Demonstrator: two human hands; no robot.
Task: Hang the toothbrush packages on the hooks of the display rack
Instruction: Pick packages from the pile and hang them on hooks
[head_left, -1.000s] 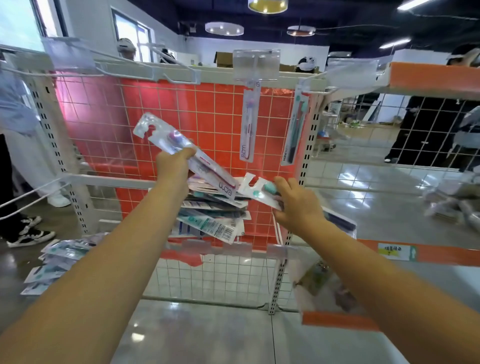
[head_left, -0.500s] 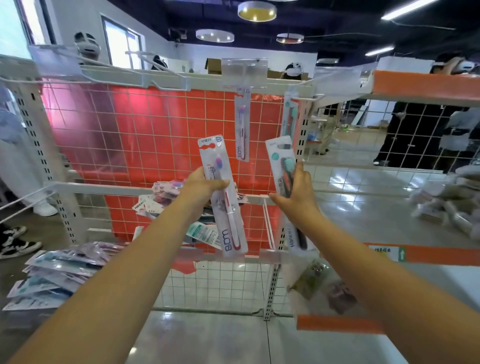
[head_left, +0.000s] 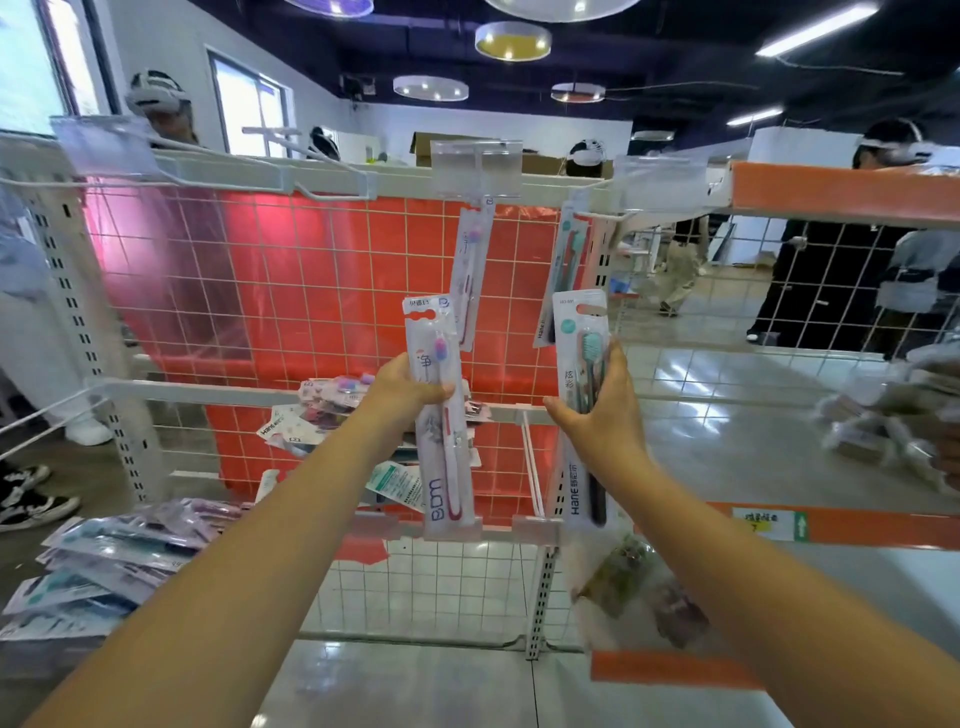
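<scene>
Two toothbrush packages held upright, long axes vertical, hang-holes at the top. Left hand (head_left: 410, 387) closed around the pink-brush package (head_left: 441, 415), a slim white card under clear glossy blister, lettering running up its lower end. Right hand (head_left: 597, 410) closed around the teal-brush package (head_left: 584, 395), similar card and plastic, darker handle. Hooks directly above and beyond both hands: centre hook (head_left: 483, 200) over the left package, already carrying a hung pink package (head_left: 467, 270); right hook (head_left: 597, 213) over the right package, carrying a hung teal package (head_left: 563, 275). Each hand about equally below its own hook. Behind, white wire grid (head_left: 260, 291) over a red panel. Loose packages (head_left: 322, 415) heaped on the lower shelf.
</scene>
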